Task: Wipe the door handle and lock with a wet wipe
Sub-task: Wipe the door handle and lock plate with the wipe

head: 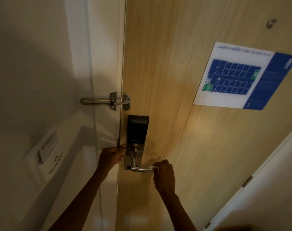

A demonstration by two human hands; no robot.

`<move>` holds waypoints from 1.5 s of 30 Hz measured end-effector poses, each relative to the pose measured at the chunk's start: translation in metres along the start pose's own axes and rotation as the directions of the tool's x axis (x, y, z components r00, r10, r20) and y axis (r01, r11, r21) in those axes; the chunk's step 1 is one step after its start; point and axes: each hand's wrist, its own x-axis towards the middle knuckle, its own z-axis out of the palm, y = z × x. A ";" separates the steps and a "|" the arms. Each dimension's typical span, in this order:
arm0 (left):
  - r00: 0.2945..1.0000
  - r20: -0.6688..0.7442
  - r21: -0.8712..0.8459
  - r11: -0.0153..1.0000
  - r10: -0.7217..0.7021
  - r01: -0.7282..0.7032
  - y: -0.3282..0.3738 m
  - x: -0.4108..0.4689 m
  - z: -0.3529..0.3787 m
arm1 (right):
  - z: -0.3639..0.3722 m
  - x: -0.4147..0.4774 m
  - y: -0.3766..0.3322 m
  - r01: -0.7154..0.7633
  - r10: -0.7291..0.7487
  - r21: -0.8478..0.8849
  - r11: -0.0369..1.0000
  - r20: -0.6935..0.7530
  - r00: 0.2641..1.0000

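Note:
A silver lever door handle [140,169] sticks out to the right from a lock plate on the wooden door [175,64]. Above it sits the black smart lock [137,129] with a small thumb turn under it. My right hand [164,177] is closed around the free end of the handle with a white wet wipe [153,167] pinched against the metal. My left hand [112,155] grips the door's edge just left of the lock plate, fingers curled around it.
A metal swing-bar latch [107,101] spans the door frame above the lock. A blue and white fire escape plan [240,77] is stuck on the door at the right. A white key-card holder [47,147] is on the left wall. Door hinges [246,180] show at the lower right.

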 end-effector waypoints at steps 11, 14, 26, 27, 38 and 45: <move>0.999 -0.038 0.018 1.000 0.021 -0.020 -0.002 0.000 0.004 | 0.004 0.002 -0.019 0.238 -0.214 -0.148 0.960 0.162 0.963; 0.999 -0.033 0.021 0.999 0.026 -0.026 -0.001 0.001 0.003 | -0.003 0.009 -0.005 0.188 -0.160 -0.185 0.965 0.156 0.975; 0.999 0.052 0.148 0.989 -0.003 -0.005 0.008 0.005 -0.003 | 0.016 -0.001 -0.046 0.222 -0.192 -0.116 0.968 0.224 0.955; 0.998 0.055 0.132 0.991 -0.011 0.004 0.008 0.006 -0.004 | 0.015 -0.002 -0.043 0.225 -0.197 -0.109 0.968 0.221 0.955; 0.995 0.097 0.090 0.996 -0.023 0.014 0.003 0.020 -0.004 | -0.005 0.025 -0.031 0.173 -0.143 -0.065 0.983 0.331 0.933; 0.990 0.119 0.056 0.996 -0.073 0.067 0.001 0.043 -0.007 | 0.010 0.018 -0.020 0.199 -0.167 -0.033 0.979 0.416 0.894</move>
